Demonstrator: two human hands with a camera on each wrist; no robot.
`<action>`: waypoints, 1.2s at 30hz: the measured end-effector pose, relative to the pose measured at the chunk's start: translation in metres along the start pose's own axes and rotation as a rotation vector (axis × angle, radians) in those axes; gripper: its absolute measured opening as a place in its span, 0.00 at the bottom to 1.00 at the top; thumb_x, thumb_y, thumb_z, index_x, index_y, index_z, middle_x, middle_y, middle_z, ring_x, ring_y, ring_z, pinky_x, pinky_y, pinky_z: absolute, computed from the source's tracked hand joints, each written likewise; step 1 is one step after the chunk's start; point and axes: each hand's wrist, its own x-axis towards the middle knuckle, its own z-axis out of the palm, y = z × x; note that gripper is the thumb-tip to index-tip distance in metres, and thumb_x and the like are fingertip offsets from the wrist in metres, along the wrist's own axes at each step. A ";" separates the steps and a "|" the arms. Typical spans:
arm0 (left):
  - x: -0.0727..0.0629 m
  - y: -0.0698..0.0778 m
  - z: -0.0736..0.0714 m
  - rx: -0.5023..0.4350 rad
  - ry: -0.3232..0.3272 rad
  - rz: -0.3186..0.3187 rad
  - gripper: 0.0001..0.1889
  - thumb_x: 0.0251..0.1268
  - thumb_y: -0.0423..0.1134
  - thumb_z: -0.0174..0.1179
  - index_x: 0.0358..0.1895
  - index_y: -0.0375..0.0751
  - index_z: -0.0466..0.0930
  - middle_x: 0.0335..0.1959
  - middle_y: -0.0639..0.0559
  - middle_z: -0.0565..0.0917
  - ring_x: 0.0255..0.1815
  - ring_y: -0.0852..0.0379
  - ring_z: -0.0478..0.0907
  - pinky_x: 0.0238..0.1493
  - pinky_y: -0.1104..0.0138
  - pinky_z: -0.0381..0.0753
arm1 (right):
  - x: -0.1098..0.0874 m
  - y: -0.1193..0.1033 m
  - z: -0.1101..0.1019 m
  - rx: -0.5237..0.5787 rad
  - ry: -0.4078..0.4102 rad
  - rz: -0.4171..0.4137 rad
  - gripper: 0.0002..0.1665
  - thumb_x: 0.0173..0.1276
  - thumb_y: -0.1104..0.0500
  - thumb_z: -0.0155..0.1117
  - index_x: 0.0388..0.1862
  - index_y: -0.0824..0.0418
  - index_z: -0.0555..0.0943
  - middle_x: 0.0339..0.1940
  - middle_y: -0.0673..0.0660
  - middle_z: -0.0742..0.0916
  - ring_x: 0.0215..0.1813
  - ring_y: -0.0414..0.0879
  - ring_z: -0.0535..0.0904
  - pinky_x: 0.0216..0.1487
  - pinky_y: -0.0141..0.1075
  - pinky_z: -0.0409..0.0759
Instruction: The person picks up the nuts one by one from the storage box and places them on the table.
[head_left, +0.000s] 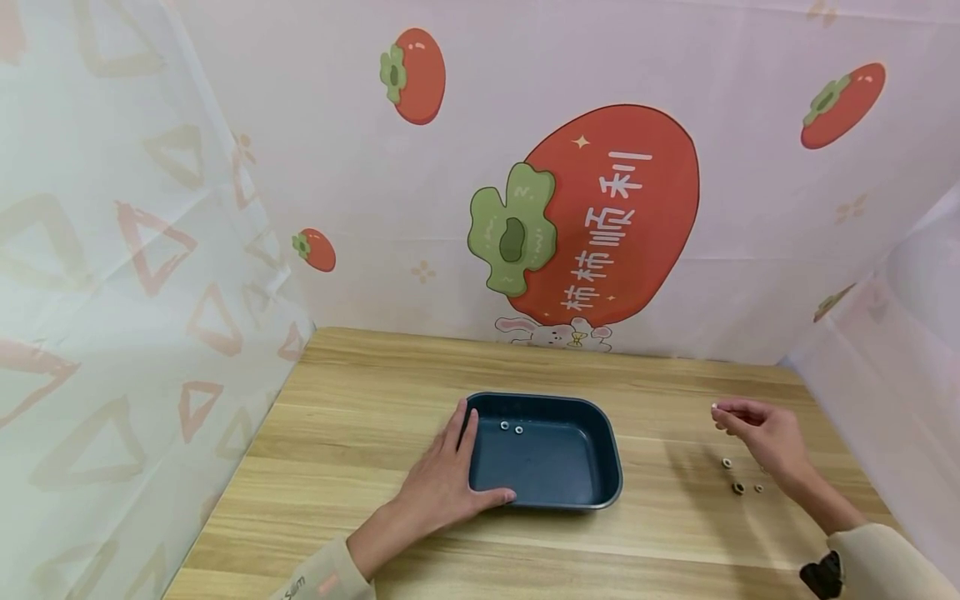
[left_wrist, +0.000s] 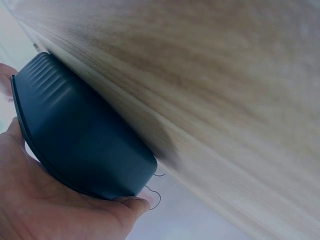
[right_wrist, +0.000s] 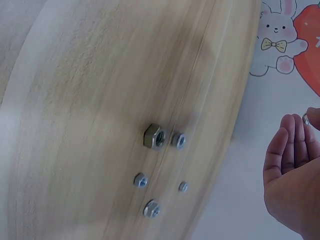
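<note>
A dark blue rectangular tray (head_left: 536,467) stands on the wooden table, and two small metal nuts (head_left: 504,425) lie inside it near the far left. My left hand (head_left: 442,487) rests on the tray's left front corner, its fingers straight along the left rim and the thumb along the front rim. In the left wrist view the tray's outer wall (left_wrist: 85,125) is seen beside the palm. Raised above the table at the right, my right hand (head_left: 768,433) pinches a small shiny nut (head_left: 714,407) between thumb and fingertips. Its exact shape is mostly hidden.
Several loose nuts lie on the table below the right hand, including a large hex nut (right_wrist: 155,136) and a flanged one (right_wrist: 151,208). The wooden tabletop (head_left: 390,375) meets a printed cloth backdrop (head_left: 360,167) behind and at both sides.
</note>
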 end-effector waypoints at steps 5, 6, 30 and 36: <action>0.000 0.000 0.001 -0.001 -0.003 -0.002 0.68 0.55 0.84 0.60 0.87 0.40 0.47 0.89 0.44 0.40 0.85 0.37 0.54 0.75 0.42 0.70 | -0.001 0.004 -0.005 -0.021 0.006 0.004 0.21 0.77 0.59 0.69 0.54 0.78 0.85 0.32 0.41 0.92 0.33 0.32 0.86 0.34 0.26 0.83; 0.000 0.000 0.001 0.000 -0.003 -0.002 0.68 0.55 0.84 0.60 0.87 0.40 0.47 0.89 0.44 0.40 0.85 0.37 0.54 0.75 0.42 0.70 | -0.002 0.005 -0.006 -0.026 0.009 -0.001 0.20 0.77 0.59 0.69 0.53 0.78 0.85 0.32 0.42 0.92 0.32 0.32 0.85 0.33 0.26 0.83; -0.001 0.000 0.002 -0.006 0.003 0.007 0.68 0.55 0.83 0.61 0.87 0.39 0.47 0.89 0.41 0.41 0.85 0.36 0.55 0.75 0.41 0.70 | -0.004 0.032 -0.018 -0.395 -0.034 -0.117 0.05 0.71 0.63 0.73 0.37 0.66 0.90 0.31 0.57 0.92 0.28 0.29 0.80 0.27 0.30 0.78; -0.001 0.000 0.001 -0.007 0.001 0.001 0.68 0.55 0.83 0.61 0.87 0.39 0.47 0.89 0.42 0.40 0.85 0.36 0.55 0.74 0.41 0.71 | 0.000 0.036 -0.022 -0.479 -0.090 -0.125 0.04 0.69 0.64 0.74 0.35 0.65 0.89 0.29 0.54 0.91 0.27 0.33 0.81 0.28 0.32 0.78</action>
